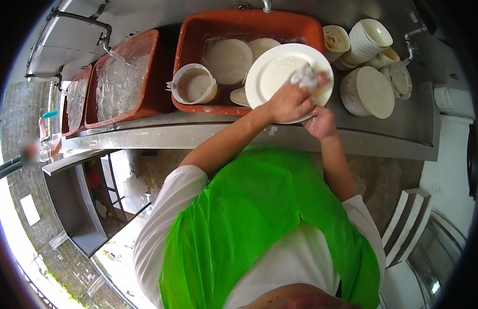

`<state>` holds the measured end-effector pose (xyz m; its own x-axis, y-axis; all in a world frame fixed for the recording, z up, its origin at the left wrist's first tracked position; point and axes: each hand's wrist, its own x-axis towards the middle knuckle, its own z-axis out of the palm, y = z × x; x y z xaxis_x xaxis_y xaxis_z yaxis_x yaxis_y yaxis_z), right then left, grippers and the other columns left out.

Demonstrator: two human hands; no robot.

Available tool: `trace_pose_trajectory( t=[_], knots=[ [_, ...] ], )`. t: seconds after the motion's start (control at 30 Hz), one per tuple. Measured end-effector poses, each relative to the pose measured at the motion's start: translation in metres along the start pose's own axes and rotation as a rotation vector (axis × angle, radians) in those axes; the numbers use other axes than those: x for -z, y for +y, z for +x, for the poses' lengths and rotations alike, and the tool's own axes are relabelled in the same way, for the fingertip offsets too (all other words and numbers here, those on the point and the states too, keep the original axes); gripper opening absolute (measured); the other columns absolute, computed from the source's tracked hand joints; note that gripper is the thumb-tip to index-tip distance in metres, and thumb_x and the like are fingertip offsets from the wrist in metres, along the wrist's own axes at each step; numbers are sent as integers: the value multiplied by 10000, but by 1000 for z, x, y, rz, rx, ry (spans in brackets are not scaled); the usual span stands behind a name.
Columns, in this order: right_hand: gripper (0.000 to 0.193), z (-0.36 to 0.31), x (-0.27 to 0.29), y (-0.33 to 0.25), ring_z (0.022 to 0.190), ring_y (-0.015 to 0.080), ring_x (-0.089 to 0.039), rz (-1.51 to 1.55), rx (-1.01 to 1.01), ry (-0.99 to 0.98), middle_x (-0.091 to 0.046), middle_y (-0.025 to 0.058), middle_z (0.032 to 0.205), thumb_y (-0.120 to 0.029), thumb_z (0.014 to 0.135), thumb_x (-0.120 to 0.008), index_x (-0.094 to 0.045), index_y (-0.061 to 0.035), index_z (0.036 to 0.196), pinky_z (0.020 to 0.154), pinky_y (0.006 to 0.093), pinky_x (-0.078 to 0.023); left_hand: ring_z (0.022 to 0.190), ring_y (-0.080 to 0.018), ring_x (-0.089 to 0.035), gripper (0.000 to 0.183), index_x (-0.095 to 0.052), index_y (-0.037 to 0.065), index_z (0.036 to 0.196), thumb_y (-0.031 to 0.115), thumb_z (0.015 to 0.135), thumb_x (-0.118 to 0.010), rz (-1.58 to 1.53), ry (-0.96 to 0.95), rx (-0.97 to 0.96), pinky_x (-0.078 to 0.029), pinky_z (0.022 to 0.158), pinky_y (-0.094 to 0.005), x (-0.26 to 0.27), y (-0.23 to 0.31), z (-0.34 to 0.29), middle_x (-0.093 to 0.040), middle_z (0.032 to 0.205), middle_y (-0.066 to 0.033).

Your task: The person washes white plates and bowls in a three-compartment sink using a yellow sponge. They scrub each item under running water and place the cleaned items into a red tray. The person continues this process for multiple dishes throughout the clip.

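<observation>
Tilted over the front right of a red-orange basin [185,49], a large white plate [267,77] has its lower rim gripped by my right hand [321,123]. My left hand [293,100] is closed and pressed against the plate's right part, its fingers covered in white suds. A yellowish sponge [322,91] shows only a little beside those fingers; the rest is hidden by hand and foam. In the basin, more plates [228,62] lie in cloudy water. A white plastic jug [195,85] holding foamy liquid stands at the basin's front left, and smaller stacked dishes [239,97] are near the plate.
Right of the basin stand stacked plates [370,92], stacked bowls [370,38] and a stained bowl [336,40]. To the left, taps [106,38] run into two water-filled red tubs [123,77]. The metal counter edge [208,135] crosses before me. Another person is partly visible far left.
</observation>
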<state>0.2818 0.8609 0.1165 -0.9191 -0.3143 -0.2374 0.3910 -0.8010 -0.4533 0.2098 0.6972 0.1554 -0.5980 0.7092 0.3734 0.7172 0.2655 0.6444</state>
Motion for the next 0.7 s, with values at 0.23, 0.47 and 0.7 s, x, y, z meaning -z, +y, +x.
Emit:
trace_pose_trajectory(
  t=[0.23,0.47,0.7],
  knots=[
    [497,10,-30,25,968,235,-629,-313,-97,-19,-614,131,1100,-8,750,-507,-478,67,1241,852,402,-536,1388,-394,-302,737,-341,-116,1373,398,890,-556,609,304,200,-238,1135,-479,42,-78,-19,-331,1451,-311],
    [926,67,-42,13,1370,273,-300,-1329,481,-120,-207,180,1510,-85,794,-624,-38,-40,1510,1056,366,-388,884,-280,-683,439,-624,-34,1151,226,813,-728,-193,200,626,-533,797,-371,95,-20,-22,-697,971,-179],
    [580,43,-13,-2,1152,290,-568,38,-279,-158,-571,163,1221,6,722,-463,-440,32,1301,985,428,-472,792,-263,-693,329,-673,59,1067,264,816,-733,200,643,612,-554,738,-358,135,-44,-33,-706,970,-137]
  ],
)
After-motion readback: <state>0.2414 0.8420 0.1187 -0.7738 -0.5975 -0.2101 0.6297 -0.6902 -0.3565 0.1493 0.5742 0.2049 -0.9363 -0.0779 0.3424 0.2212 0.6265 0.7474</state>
